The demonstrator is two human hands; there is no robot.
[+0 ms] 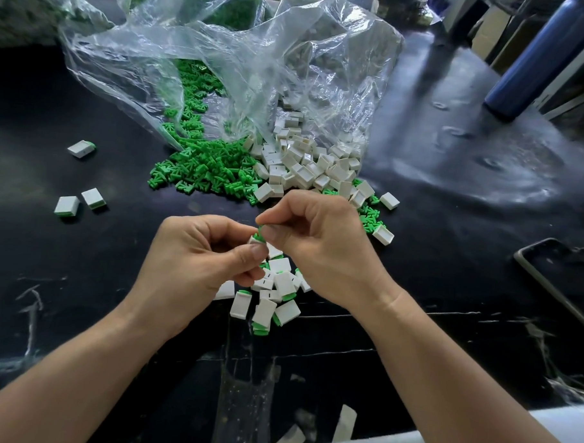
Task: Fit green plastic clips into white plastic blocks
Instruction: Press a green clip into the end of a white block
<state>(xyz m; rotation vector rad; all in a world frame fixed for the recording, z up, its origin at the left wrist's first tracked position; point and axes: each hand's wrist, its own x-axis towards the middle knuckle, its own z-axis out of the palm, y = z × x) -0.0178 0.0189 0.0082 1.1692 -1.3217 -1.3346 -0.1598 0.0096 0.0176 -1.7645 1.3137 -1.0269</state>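
The left hand (195, 260) pinched a white block (253, 240) above the black table (80, 279), while the right hand (319, 246) pinched a green clip (258, 234) at its top, seemingly partly seated. Finished pieces (283, 284) lay piled just beneath.

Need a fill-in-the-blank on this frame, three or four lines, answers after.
The right hand pinches a ____ clip.
The left hand holds a ____ block just under it.
The loose clips lie to the ____ of the loose blocks.
The bottle at the far right is ____.
Missing words: green, white, left, blue.
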